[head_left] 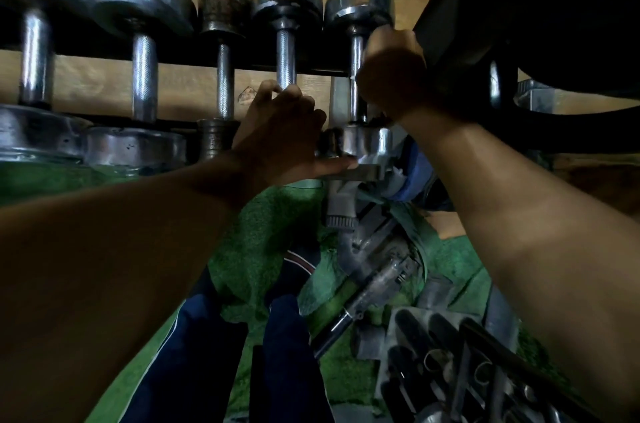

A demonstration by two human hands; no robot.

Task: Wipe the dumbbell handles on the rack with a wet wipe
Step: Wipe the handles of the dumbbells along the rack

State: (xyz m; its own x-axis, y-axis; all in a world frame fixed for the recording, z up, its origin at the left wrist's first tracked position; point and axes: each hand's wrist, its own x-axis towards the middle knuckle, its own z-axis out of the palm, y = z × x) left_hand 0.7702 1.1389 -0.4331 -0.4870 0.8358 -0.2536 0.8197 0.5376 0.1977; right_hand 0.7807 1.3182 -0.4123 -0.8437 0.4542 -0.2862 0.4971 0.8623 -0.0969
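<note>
A row of chrome dumbbells is sitting across the rails of a dark rack (322, 71), their handles running away from the camera and their heads standing at the far and near ends, with a pale wooden wall showing behind. The person's right hand (393, 71) is curling into a fist around the handle of the rightmost dumbbell (356, 52), with the knuckles turned towards the viewer; a small pale edge at the fist beside the bar may be the wet wipe (353, 78), though most of it is lying hidden inside the fingers and it is too small to tell for certain. The left hand (284, 132) is reaching to the neighbouring dumbbell (285, 52), its fingertips hooking over the lower end of that knurled handle while the thumb is stretching out straight to the right, touching a grey metal plate (370, 171) just below the rightmost dumbbell's near head. Three more dumbbells are standing further left, the smallest and darkest of them (223, 76) being just beside the left hand. Below the arms, the person's legs in dark blue trousers (194, 353) are standing on green turf flooring (256, 215), and a heap of grey metal parts and bars (433, 346) is lying at the lower right.
</note>
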